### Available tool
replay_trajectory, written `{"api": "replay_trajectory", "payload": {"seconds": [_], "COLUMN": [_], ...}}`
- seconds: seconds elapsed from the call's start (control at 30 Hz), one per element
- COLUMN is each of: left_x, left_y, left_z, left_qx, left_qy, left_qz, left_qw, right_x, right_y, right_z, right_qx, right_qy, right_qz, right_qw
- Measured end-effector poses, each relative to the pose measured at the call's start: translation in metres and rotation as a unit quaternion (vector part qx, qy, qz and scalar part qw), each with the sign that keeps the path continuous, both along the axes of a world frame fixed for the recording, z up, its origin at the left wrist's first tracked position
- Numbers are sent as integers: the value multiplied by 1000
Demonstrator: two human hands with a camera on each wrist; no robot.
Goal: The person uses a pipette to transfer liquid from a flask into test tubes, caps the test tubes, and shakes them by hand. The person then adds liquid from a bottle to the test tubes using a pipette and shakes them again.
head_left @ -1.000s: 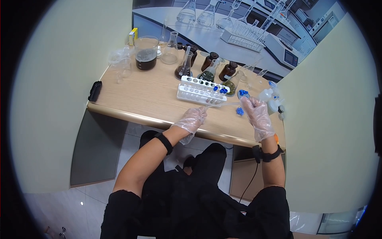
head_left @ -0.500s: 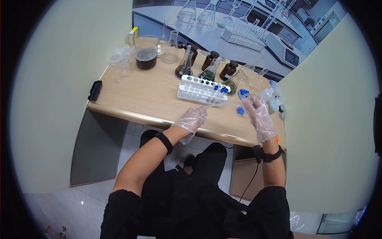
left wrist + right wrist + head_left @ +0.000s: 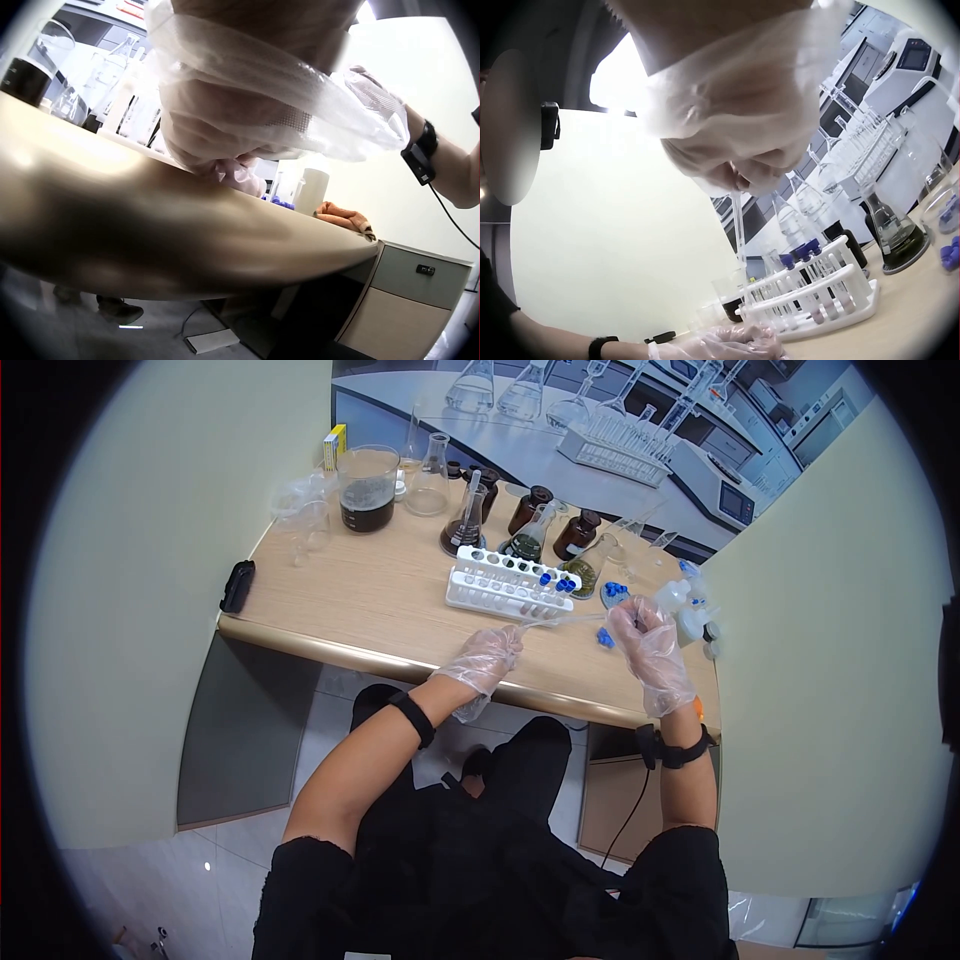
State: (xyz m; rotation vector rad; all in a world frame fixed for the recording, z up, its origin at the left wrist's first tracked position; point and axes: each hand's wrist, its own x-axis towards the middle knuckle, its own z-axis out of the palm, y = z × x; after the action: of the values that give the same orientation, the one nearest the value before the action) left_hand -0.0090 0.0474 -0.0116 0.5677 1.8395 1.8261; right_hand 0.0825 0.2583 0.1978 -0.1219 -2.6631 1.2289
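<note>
Both hands wear clear plastic gloves. My right hand pinches a thin translucent dropper above the table's right part. The dropper slants across toward my left hand, its far end close to the left fingers. The left fingers are curled round a narrow clear test tube near the table's front edge; most of that tube is hidden by the glove. Just beyond the hands stands a white test tube rack with several tubes, some with blue stoppers. Loose blue stoppers lie by the right hand.
Behind the rack stand flasks with dark liquid and brown bottles. A large beaker of dark liquid and an empty conical flask are at back left. White plastic bottles stand right. An orange cloth lies at the right edge.
</note>
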Motion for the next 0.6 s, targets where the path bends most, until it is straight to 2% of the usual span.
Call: {"api": "replay_trajectory", "payload": {"seconds": [0.03,0.1,0.17,0.27,0.4,0.47,0.53,0.6], "left_x": [1,2,3,9,2,3,4,1], "left_y": [0,-1,0,-4,-2,-3,-3,-1], "left_z": [1,2,8,22,5,8,12,6], "left_qx": [-16,-32,4,16,1,-28,-26,-23], "left_qy": [28,55,-22,-64,-35,-15,-13,-11], "left_qz": [2,5,13,21,7,-2,1,3], "left_qw": [999,998,1000,998,999,999,1000,1000], "right_x": [0,-1,-6,-13,-19,-26,-38,-56], "right_y": [-2,-5,-5,-5,-6,1,12,22], "right_z": [2,6,3,-4,-2,-1,3,16], "right_qx": [-28,-18,-7,-62,-63,-71,-114,-131], "right_qy": [-15,-30,-45,-7,5,7,98,131], "right_qz": [-8,-19,-30,-29,-35,-35,-38,-41], "right_qw": [999,999,999,998,997,997,988,982]}}
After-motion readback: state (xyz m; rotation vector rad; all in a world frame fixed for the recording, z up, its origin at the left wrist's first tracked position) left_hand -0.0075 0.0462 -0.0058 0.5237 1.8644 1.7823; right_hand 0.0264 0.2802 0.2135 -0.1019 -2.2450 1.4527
